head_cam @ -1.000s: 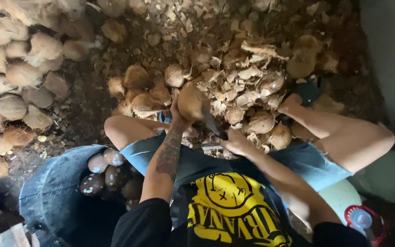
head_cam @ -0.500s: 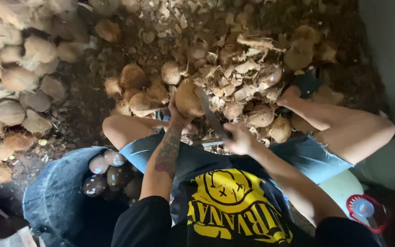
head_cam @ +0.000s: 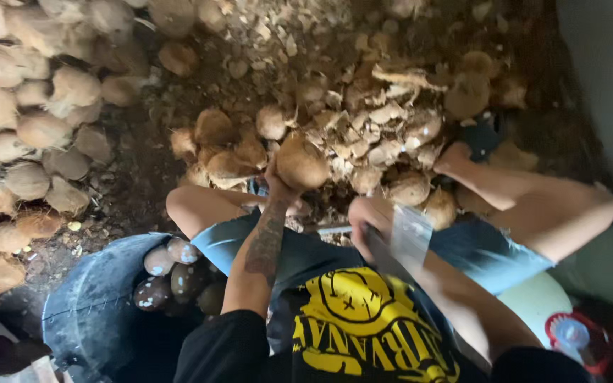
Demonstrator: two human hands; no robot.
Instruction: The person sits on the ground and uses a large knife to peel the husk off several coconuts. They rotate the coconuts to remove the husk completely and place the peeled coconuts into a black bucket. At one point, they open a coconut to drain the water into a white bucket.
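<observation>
The coconut (head_cam: 301, 162) in your left hand (head_cam: 278, 186) looks rough, fibrous and matt. Your right hand (head_cam: 370, 221) grips a flat metal blade (head_cam: 410, 234) with a dull grey sheen. Dry, splintery husk scraps (head_cam: 377, 131) lie beyond. The peeled coconuts (head_cam: 172, 273) look smoother, inside a dark, matt plastic tub (head_cam: 90, 305).

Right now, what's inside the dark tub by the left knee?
The tub holds a few peeled, dark and pale rounded coconuts near its upper edge. Its lower part is covered by the left arm and shadow.
</observation>
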